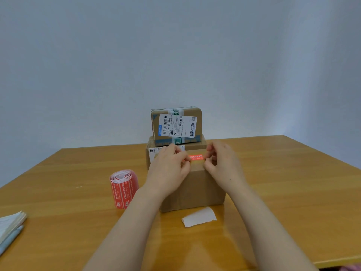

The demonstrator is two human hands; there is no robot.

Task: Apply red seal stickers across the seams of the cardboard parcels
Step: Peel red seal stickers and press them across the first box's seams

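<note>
A roll of red seal stickers [124,188] is stood on end just left of the near parcel [195,192], judged to be kept within reach for further seals. Over that parcel's top, the left hand [168,169] is closed in a pinch on the left end of one red sticker [196,157], whose white backing slip [199,217] is seen just in front of the parcel. The right end is pinched by the right hand [222,165], so the strip is held taut and level, presumably to span the seam; contact with the cardboard cannot be told.
</note>
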